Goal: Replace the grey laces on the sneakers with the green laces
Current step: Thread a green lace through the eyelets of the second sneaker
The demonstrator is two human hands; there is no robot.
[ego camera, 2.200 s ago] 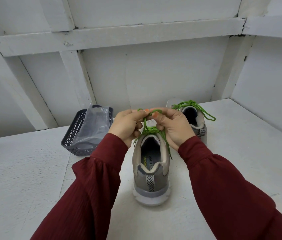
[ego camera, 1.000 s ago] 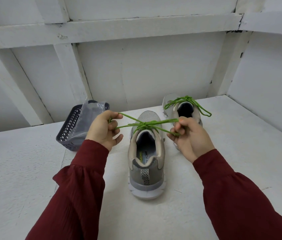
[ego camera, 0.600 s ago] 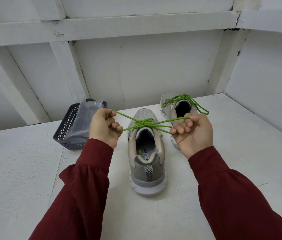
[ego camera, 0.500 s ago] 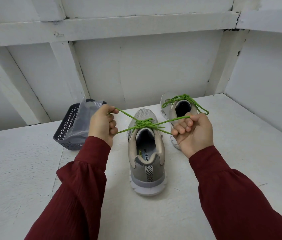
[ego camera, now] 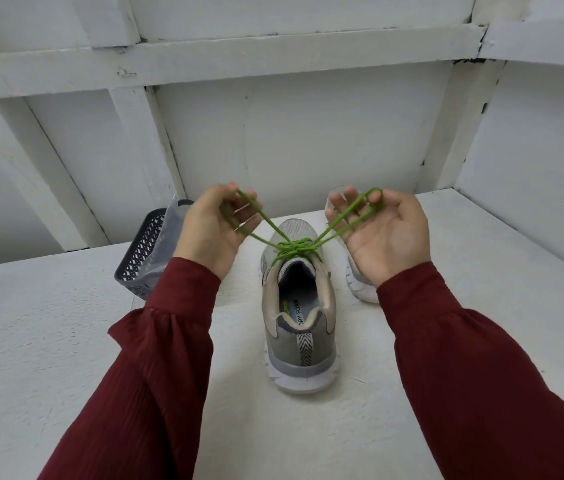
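one dark mesh basket (ego camera: 140,261) sits at the left on the white table (ego camera: 48,341), with one clear plastic bag (ego camera: 169,233) standing in it. just right of it is the left hand (ego camera: 213,230), raised above the table, its fingers (ego camera: 247,211) curled round one loop of the green lace (ego camera: 294,247). the lace runs down from both hands to a knot at the top of the near sneaker (ego camera: 299,327), one of two grey sneakers, which stands upright on the table between the two dark red sleeves (ego camera: 155,368), heel toward the camera. the second sneaker (ego camera: 356,282) stands just beside it on the right, mostly hidden by the right hand (ego camera: 388,237). that hand is palm up, its fingers (ego camera: 337,206) loosely bent, with the other loop hooked round them and pinched at the thumb.
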